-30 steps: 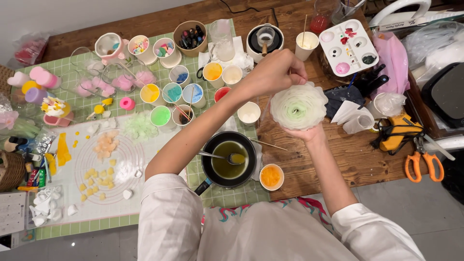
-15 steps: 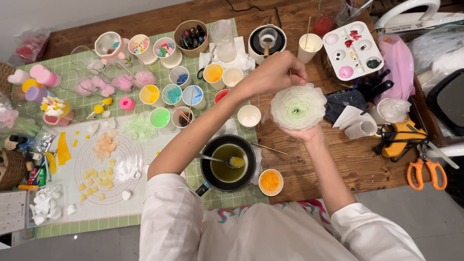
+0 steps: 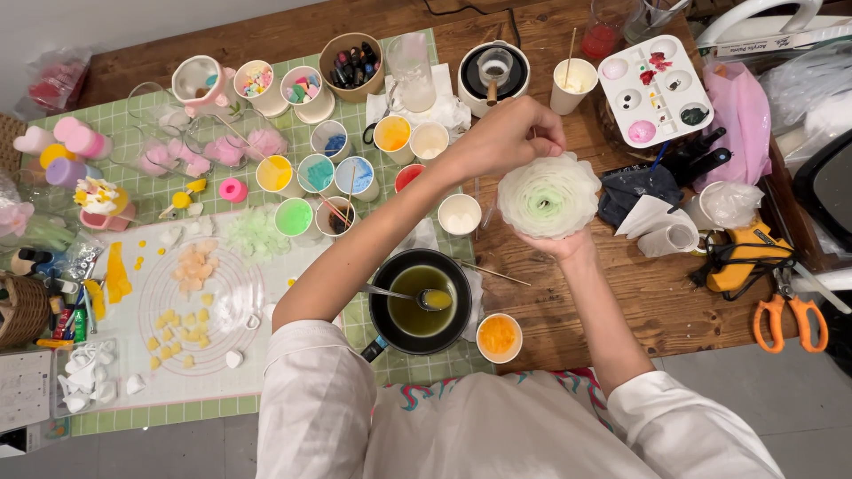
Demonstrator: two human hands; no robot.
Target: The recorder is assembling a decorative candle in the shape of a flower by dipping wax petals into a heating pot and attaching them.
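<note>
Centre-right of frame: right hand [image 3: 568, 247] cups the flower [image 3: 548, 195] from below, fingers curled under it. Left hand [image 3: 510, 135] pinched shut at its top edge; can't tell what it grips. Risk: thin, waxy, ruffled white-green petals could crack w/ pressure, or flower drops onto tabletop [image 3: 621, 302].

- White loose shirt, its 2 sleeves pushed up past the elbows, cloth creased.
- Bare forearms, left hand [image 3: 501, 137] and right hand [image 3: 568, 247] bare.
- Colourful patterned fabric at the waist.
</note>
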